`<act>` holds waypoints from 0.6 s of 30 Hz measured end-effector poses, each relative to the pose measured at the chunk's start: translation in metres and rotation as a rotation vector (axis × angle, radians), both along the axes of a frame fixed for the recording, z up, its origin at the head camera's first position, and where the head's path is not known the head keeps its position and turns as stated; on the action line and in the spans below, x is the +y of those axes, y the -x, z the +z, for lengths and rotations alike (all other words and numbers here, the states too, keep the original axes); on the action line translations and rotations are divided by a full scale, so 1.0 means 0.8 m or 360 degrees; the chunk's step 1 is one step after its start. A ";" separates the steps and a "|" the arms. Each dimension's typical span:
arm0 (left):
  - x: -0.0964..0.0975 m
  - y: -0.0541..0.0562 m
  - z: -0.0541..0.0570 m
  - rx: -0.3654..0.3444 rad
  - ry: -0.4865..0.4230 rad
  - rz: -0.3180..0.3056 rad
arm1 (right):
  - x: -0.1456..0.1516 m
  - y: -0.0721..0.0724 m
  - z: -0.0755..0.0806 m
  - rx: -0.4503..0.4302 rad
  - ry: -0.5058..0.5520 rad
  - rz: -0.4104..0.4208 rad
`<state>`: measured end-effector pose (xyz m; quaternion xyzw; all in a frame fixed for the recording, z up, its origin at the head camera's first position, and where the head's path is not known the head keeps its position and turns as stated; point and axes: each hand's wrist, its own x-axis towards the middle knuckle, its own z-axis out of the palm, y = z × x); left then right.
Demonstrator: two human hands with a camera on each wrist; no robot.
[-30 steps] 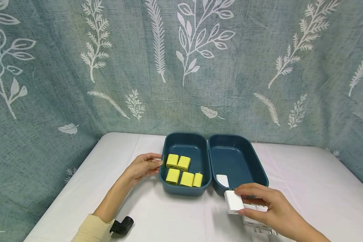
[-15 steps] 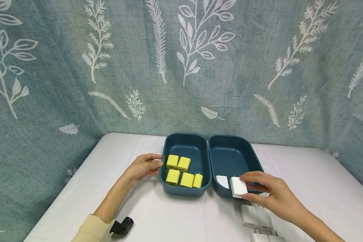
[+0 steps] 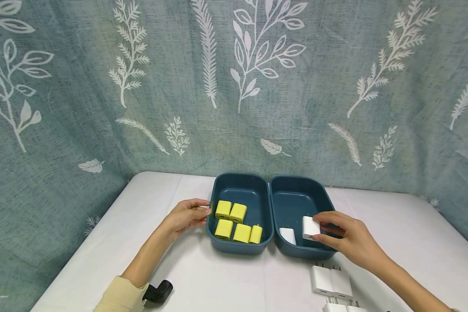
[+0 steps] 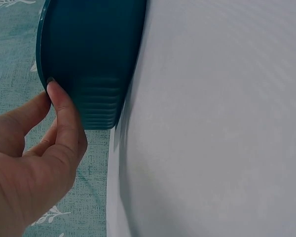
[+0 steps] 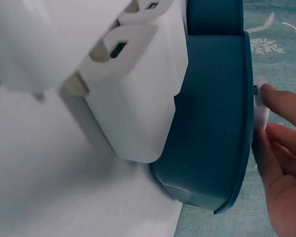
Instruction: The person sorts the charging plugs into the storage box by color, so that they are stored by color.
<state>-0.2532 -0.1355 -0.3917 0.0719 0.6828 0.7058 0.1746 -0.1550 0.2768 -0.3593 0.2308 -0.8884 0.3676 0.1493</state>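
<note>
My right hand (image 3: 345, 232) pinches a white charger plug (image 3: 310, 228) between thumb and fingers, over the front part of the right blue bin (image 3: 278, 195). In the right wrist view the held plug shows just past the bin's rim, prongs hidden. Another white charger plug (image 3: 287, 235) lies in that bin's front left corner. With thumb and fingertips, my left hand (image 3: 188, 214) holds the left rim of the left blue bin (image 3: 239, 248). Several yellow charger plugs (image 3: 223, 229) lie inside it. The left wrist view shows the fingers against the rim.
More white charger plugs (image 3: 331, 281) stand in rows on the white tablecloth (image 3: 234, 281) before the right bin. A black angular object (image 3: 160, 291) is by my left wrist. Behind the bins hangs a green leaf-patterned curtain (image 3: 218, 143).
My right hand has carried the white charger plug forward from before the right bin to over its inside. The left hand keeps its place at the left bin.
</note>
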 end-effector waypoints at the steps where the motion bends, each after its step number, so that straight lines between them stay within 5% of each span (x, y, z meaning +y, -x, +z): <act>1: 0.000 0.000 0.000 0.0000 -0.0001 0.0001 | 0.000 0.002 -0.001 -0.0009 -0.0016 -0.0013; 12: 0.001 0.001 -0.001 -0.0003 -0.0006 -0.0006 | -0.007 0.009 -0.004 -0.0066 -0.0201 -0.0099; 18: 0.000 0.001 0.000 -0.0003 -0.0011 -0.0004 | -0.007 0.019 -0.008 -0.0137 -0.0289 -0.0025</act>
